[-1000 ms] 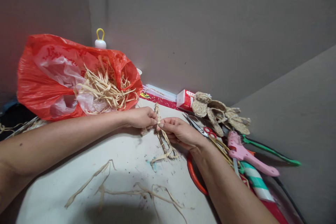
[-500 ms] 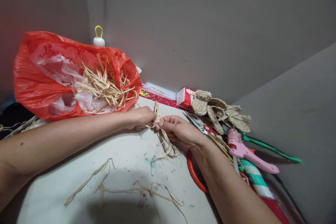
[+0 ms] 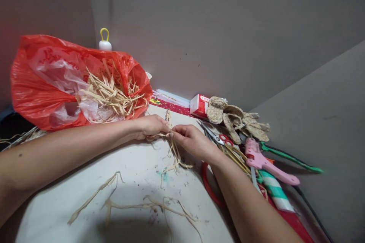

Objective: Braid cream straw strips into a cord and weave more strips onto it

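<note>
Near the far side of the white table (image 3: 134, 167), my left hand (image 3: 154, 126) is closed on a strand of dry, pale plant fibre. My right hand (image 3: 191, 140) pinches the same fibre work from the right, its fingertips meeting those of the left. A narrow braided piece (image 3: 168, 115) rises just beyond the fingertips. Loose fibre ends (image 3: 174, 157) trail from it toward me and rest on the table. Exactly which strand each fingertip grips is partly hidden.
A red plastic bag (image 3: 42, 110) of dry fibre strips (image 3: 110, 95) lies at left. Single strands (image 3: 131, 205) lie in front. To the right are scissors (image 3: 212, 133), a pink glue gun (image 3: 264, 162), woven fibre pieces (image 3: 216, 114), a tape roll (image 3: 211, 190) and a red-white box (image 3: 199, 105).
The fingertips have drawn closer together at the braid, and my right hand has turned slightly. The whole view has shifted a little; the items on the table stay put.
</note>
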A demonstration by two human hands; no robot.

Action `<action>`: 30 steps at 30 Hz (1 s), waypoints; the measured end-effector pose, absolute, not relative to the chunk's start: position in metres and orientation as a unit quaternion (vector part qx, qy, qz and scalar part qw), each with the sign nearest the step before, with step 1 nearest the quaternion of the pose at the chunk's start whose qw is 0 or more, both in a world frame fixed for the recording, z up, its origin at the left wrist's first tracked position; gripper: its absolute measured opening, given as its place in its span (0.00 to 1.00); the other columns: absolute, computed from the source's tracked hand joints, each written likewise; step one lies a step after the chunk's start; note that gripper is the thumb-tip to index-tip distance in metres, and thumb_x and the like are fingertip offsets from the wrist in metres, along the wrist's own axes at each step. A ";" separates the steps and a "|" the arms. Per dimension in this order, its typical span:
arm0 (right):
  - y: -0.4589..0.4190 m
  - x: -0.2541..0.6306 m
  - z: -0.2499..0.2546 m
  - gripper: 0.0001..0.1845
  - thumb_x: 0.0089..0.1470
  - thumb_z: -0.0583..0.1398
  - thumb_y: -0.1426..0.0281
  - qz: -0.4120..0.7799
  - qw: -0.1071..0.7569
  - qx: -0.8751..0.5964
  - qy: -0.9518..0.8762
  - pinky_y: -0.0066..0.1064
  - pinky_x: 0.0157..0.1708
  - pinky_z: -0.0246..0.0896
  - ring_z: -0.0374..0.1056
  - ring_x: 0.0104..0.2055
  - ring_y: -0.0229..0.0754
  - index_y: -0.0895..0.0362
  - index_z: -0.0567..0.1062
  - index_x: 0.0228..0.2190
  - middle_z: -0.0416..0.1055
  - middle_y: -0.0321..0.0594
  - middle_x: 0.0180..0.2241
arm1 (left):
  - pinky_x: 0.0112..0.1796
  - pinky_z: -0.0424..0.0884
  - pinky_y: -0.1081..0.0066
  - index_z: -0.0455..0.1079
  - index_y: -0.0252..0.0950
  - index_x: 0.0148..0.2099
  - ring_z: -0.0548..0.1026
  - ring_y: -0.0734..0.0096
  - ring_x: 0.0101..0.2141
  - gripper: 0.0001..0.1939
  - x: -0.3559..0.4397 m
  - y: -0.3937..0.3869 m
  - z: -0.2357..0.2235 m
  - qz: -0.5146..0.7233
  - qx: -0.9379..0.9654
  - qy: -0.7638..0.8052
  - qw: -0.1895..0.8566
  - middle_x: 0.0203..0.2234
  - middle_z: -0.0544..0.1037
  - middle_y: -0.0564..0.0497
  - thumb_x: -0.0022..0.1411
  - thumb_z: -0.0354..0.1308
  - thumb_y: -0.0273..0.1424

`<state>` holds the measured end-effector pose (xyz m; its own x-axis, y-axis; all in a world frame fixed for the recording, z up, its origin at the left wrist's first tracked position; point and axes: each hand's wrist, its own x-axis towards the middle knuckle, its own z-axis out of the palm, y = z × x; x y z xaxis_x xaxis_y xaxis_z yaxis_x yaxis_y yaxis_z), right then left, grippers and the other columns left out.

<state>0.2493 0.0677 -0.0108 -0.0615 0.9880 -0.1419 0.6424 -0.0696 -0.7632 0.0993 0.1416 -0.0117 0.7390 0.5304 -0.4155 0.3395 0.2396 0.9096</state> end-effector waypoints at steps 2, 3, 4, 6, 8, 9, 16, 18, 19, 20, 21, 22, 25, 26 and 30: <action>0.067 0.252 -0.007 0.12 0.50 0.56 0.64 0.337 0.239 -0.644 -0.644 0.25 0.19 0.45 0.50 0.21 0.33 0.59 0.70 0.21 0.57 0.32 0.18 | 0.15 0.41 0.74 0.62 0.35 0.21 0.47 0.82 0.11 0.11 0.100 0.141 -0.013 0.082 0.623 0.357 0.691 0.08 0.53 0.59 0.55 0.52 0.27; 0.067 0.253 -0.006 0.11 0.50 0.56 0.65 0.330 0.240 -0.649 -0.642 0.26 0.20 0.46 0.50 0.21 0.34 0.59 0.71 0.21 0.57 0.32 0.18 | 0.15 0.41 0.74 0.62 0.35 0.21 0.47 0.82 0.11 0.12 0.100 0.141 -0.014 0.086 0.629 0.361 0.683 0.08 0.54 0.59 0.56 0.53 0.28; 0.067 0.254 -0.004 0.11 0.49 0.55 0.67 0.323 0.244 -0.654 -0.639 0.26 0.20 0.46 0.51 0.21 0.34 0.59 0.71 0.21 0.57 0.33 0.18 | 0.15 0.41 0.74 0.62 0.35 0.21 0.47 0.82 0.11 0.12 0.100 0.141 -0.014 0.088 0.635 0.364 0.675 0.08 0.54 0.59 0.56 0.53 0.29; 0.067 0.253 -0.002 0.10 0.48 0.55 0.68 0.311 0.255 -0.663 -0.632 0.26 0.21 0.46 0.51 0.21 0.34 0.59 0.71 0.21 0.57 0.33 0.17 | 0.15 0.40 0.74 0.63 0.35 0.22 0.46 0.82 0.11 0.11 0.100 0.140 -0.015 0.091 0.644 0.369 0.664 0.09 0.54 0.59 0.56 0.53 0.30; 0.067 0.249 0.000 0.10 0.47 0.54 0.69 0.310 0.263 -0.673 -0.617 0.26 0.20 0.45 0.50 0.21 0.34 0.58 0.70 0.20 0.56 0.32 0.17 | 0.14 0.40 0.74 0.63 0.35 0.23 0.46 0.83 0.11 0.11 0.100 0.139 -0.015 0.095 0.647 0.368 0.660 0.09 0.55 0.60 0.56 0.53 0.30; 0.066 0.246 0.001 0.10 0.47 0.54 0.68 0.313 0.266 -0.679 -0.608 0.26 0.20 0.44 0.50 0.20 0.34 0.58 0.69 0.19 0.55 0.32 0.17 | 0.14 0.40 0.75 0.62 0.35 0.23 0.46 0.83 0.11 0.10 0.100 0.138 -0.015 0.097 0.647 0.369 0.661 0.09 0.56 0.60 0.56 0.53 0.29; 0.060 0.223 -0.001 0.13 0.47 0.53 0.66 0.307 0.299 -0.685 -0.589 0.25 0.17 0.42 0.47 0.18 0.32 0.56 0.62 0.15 0.51 0.30 0.15 | 0.14 0.41 0.76 0.58 0.35 0.22 0.46 0.83 0.10 0.11 0.098 0.137 -0.012 0.104 0.575 0.359 0.728 0.07 0.52 0.61 0.55 0.50 0.23; 0.060 0.222 -0.005 0.15 0.48 0.52 0.65 0.280 0.304 -0.686 -0.599 0.24 0.17 0.41 0.47 0.18 0.32 0.56 0.60 0.15 0.50 0.30 0.15 | 0.14 0.40 0.77 0.58 0.35 0.22 0.46 0.83 0.10 0.11 0.097 0.138 -0.010 0.099 0.545 0.357 0.752 0.07 0.51 0.61 0.54 0.50 0.21; 0.060 0.222 -0.007 0.15 0.49 0.51 0.65 0.264 0.304 -0.687 -0.606 0.24 0.17 0.42 0.47 0.18 0.33 0.56 0.60 0.15 0.51 0.30 0.15 | 0.14 0.40 0.77 0.58 0.35 0.22 0.46 0.83 0.10 0.10 0.097 0.138 -0.010 0.099 0.533 0.354 0.762 0.07 0.51 0.61 0.54 0.50 0.21; 0.059 0.222 -0.009 0.15 0.49 0.51 0.65 0.245 0.301 -0.687 -0.615 0.24 0.17 0.42 0.48 0.18 0.33 0.56 0.60 0.15 0.51 0.30 0.15 | 0.14 0.40 0.77 0.58 0.35 0.22 0.47 0.83 0.10 0.10 0.097 0.138 -0.009 0.101 0.527 0.353 0.767 0.07 0.52 0.61 0.55 0.50 0.21; 0.059 0.223 -0.009 0.15 0.50 0.51 0.66 0.225 0.294 -0.687 -0.625 0.24 0.18 0.43 0.49 0.19 0.33 0.56 0.60 0.15 0.53 0.30 0.15 | 0.14 0.40 0.77 0.58 0.35 0.22 0.47 0.83 0.10 0.11 0.097 0.138 -0.009 0.104 0.523 0.352 0.769 0.07 0.52 0.61 0.55 0.50 0.21; 0.058 0.222 -0.009 0.15 0.50 0.50 0.67 0.202 0.281 -0.689 -0.636 0.25 0.18 0.43 0.50 0.19 0.34 0.56 0.61 0.15 0.55 0.31 0.15 | 0.14 0.40 0.78 0.58 0.35 0.22 0.47 0.83 0.10 0.11 0.097 0.138 -0.010 0.109 0.521 0.351 0.770 0.07 0.52 0.61 0.56 0.50 0.21; 0.054 0.219 -0.005 0.15 0.52 0.50 0.69 0.119 0.217 -0.706 -0.663 0.26 0.20 0.46 0.56 0.20 0.36 0.57 0.67 0.17 0.64 0.36 0.17 | 0.14 0.41 0.78 0.58 0.35 0.22 0.47 0.83 0.10 0.12 0.098 0.136 -0.013 0.127 0.511 0.342 0.778 0.07 0.53 0.60 0.57 0.50 0.22; 0.052 0.217 -0.003 0.15 0.53 0.50 0.70 0.090 0.187 -0.715 -0.667 0.27 0.21 0.47 0.59 0.21 0.37 0.57 0.69 0.19 0.68 0.38 0.18 | 0.14 0.41 0.78 0.57 0.35 0.22 0.47 0.84 0.10 0.12 0.098 0.135 -0.014 0.135 0.506 0.338 0.782 0.08 0.53 0.60 0.57 0.50 0.23; 0.043 0.206 0.004 0.15 0.55 0.50 0.70 -0.036 0.074 -0.743 -0.664 0.30 0.24 0.49 0.68 0.24 0.44 0.57 0.76 0.27 0.76 0.46 0.24 | 0.14 0.41 0.78 0.57 0.35 0.22 0.47 0.84 0.10 0.13 0.100 0.131 -0.016 0.157 0.483 0.325 0.798 0.08 0.52 0.61 0.58 0.51 0.24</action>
